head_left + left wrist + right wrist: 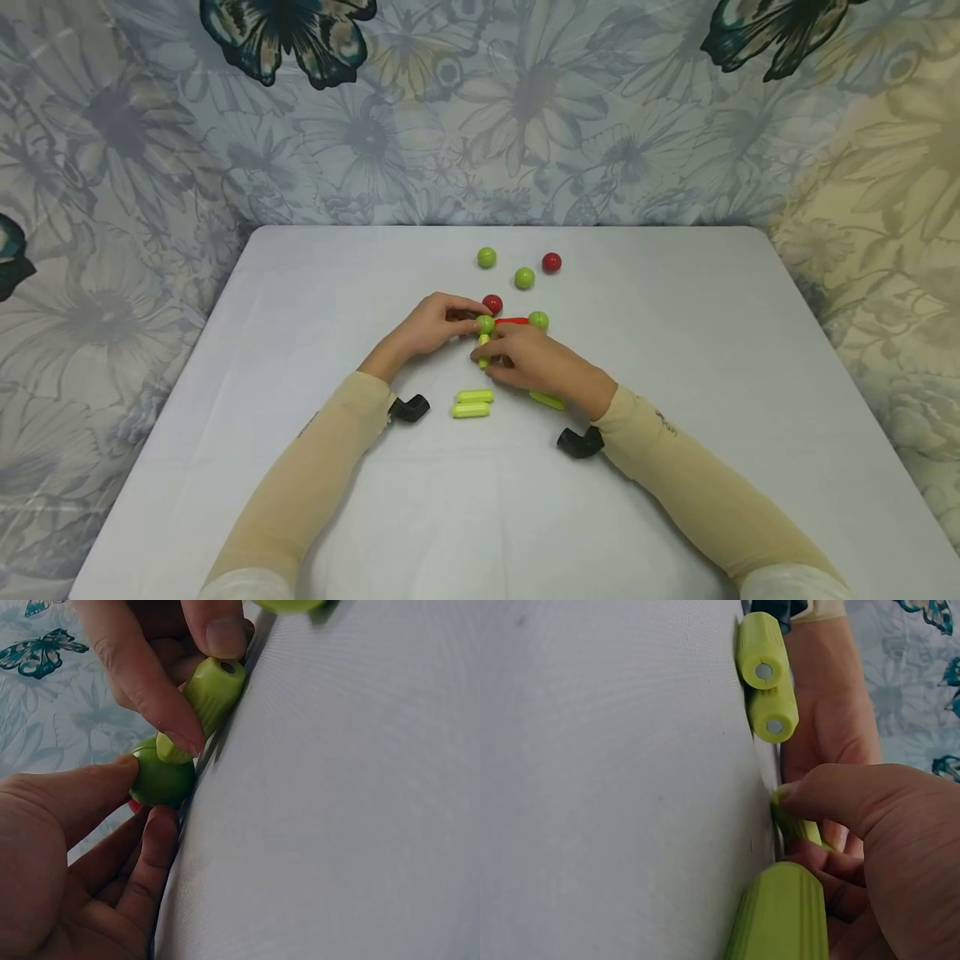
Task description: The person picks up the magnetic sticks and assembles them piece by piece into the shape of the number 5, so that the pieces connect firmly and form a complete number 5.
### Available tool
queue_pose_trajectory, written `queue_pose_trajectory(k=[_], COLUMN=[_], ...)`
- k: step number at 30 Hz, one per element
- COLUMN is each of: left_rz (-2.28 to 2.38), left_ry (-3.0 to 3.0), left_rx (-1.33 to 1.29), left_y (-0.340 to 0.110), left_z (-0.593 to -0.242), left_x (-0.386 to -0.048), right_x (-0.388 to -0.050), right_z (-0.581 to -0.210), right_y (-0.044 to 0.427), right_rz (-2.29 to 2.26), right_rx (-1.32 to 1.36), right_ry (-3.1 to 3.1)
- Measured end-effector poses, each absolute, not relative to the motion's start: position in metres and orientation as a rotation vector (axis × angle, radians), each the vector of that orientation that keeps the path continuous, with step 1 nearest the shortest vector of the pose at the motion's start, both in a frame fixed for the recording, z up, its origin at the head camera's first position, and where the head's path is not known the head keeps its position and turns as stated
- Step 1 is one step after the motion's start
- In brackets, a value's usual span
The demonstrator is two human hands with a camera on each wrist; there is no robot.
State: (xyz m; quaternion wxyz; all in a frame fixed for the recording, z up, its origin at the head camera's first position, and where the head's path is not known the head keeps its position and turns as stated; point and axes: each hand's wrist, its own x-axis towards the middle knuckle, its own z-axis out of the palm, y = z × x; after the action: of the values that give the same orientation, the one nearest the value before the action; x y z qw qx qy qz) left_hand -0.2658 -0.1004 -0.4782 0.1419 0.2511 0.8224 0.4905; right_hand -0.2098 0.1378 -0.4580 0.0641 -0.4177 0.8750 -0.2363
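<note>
My left hand (437, 323) pinches a green ball (485, 325) between thumb and fingers. With its fingertips, my right hand (538, 358) holds a yellow-green magnetic rod (483, 353). In the left wrist view, one end of this rod (214, 697) touches the held green ball (161, 780), and a dark hole shows in its other end. A red rod (512, 321) lies just beyond the right hand, with another green ball (537, 320) at its right end. Close to the left fingertips is a red ball (492, 303).
Two yellow-green rods (472, 403) lie side by side nearer me; their ends show grey discs in the right wrist view. Another rod (547, 401) lies beside the right wrist. Farther back are two green balls (524, 277) and a red ball (551, 263) on the white table (675, 317).
</note>
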Motion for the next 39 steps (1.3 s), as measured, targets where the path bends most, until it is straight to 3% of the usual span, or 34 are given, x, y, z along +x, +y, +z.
queue_pose_trajectory(k=[25,39], left_rz=[1.386,1.422], left_ry=[2.413,2.358], left_rx=[0.757,0.742], left_y=[-0.102,-0.101], left_z=[-0.477,-0.479], left_x=[-0.266,-0.265], right_x=[-0.199,-0.205], right_z=[-0.448,-0.451], right_y=[0.127,0.135], right_rz=[-0.445,-0.579], right_rx=[-1.398,-1.266], right_ry=[2.781,2.679])
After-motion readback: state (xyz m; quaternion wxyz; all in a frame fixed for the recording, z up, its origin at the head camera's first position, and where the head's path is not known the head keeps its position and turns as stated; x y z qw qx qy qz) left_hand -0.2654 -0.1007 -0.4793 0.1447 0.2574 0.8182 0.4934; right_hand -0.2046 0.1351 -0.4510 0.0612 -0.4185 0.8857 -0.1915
